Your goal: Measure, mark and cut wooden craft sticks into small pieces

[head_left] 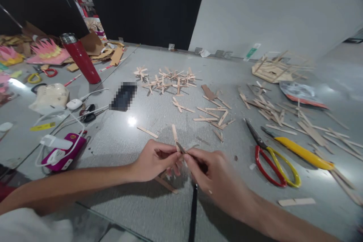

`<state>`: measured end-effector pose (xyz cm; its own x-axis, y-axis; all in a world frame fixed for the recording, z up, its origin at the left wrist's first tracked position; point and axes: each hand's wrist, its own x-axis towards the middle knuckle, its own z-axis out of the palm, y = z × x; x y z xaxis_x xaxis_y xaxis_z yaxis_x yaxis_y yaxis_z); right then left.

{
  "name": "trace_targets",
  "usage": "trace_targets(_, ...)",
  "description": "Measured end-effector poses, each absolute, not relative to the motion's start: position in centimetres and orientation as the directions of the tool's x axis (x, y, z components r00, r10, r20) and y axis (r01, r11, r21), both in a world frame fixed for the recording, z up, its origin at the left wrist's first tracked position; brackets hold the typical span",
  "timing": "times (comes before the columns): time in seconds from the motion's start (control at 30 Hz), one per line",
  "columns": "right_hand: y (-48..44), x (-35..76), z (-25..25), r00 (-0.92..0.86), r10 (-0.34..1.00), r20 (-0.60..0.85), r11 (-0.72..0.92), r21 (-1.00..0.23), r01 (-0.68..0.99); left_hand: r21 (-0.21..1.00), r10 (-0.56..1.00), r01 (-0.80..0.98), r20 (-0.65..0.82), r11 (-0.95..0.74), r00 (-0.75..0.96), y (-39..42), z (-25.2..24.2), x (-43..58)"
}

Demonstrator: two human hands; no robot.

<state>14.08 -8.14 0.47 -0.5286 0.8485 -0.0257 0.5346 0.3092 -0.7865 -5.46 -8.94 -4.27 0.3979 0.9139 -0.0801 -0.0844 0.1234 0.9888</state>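
Note:
My left hand [154,160] and my right hand [211,174] meet low in the middle of the grey table [159,211]. Both pinch a small wooden craft stick [175,136] that points up and away from my fingertips. A thin dark tool [193,211] runs down from under my right hand toward the table's near edge; I cannot tell whether the hand holds it. Another stick [166,185] lies on the table under my left hand.
Several glued stick crosses [167,80] and loose sticks [212,115] lie ahead. Red and yellow scissors [269,159] and a yellow-handled knife [303,153] sit to the right, a stick frame [273,67] at the far right. A red flask [81,60], phone [124,96] and chargers lie left.

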Motion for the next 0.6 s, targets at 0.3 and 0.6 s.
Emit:
trace_targets(0.3,-5.4,15.6,2.9,-0.544,0.767,-0.340,0.007,-0.843,0.537,0.995,0.918,0.104,-0.039,-0.003,0.395,-8.7,-4.8,-6.2)
trace_targets(0.6,-1.4,17.9,3.5,-0.669,0.457,-0.586,-0.204,-0.801,0.562,0.955,0.842,0.189,0.098,-0.231,0.531,-8.7,-4.2,-6.2)
